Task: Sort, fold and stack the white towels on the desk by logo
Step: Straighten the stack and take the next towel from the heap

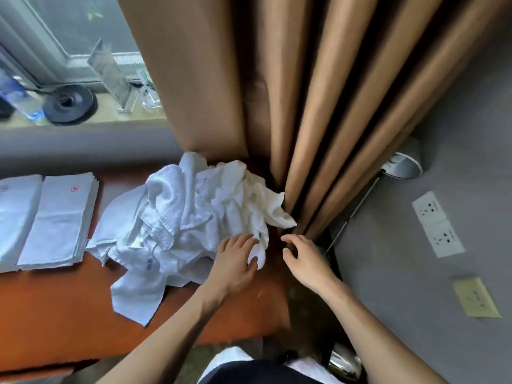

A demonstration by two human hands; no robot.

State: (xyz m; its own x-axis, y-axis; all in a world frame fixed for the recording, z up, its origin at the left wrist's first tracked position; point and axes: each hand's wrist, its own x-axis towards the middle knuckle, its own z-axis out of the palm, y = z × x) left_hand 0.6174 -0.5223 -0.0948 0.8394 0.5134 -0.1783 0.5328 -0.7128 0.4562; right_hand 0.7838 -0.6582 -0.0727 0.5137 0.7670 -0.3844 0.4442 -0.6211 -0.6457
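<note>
A loose heap of crumpled white towels (194,214) lies on the reddish-brown desk (55,314); small blue logos show on some. At the far left sits a stack of folded white towels (59,223) with a red flower logo, and a second folded stack (13,217) lies beside it, cut by the frame edge. My left hand (235,261) rests on the heap's right edge, fingers spread and touching the cloth. My right hand (304,259) hovers just right of the heap, fingers loosely curled, holding nothing.
Tan curtains (304,92) hang right behind the heap and touch it. A windowsill (110,112) holds a black round base, a clear sign holder and a water bottle. A lamp (404,162), wall sockets (437,228) and a yellow switch plate stand on the grey wall at right.
</note>
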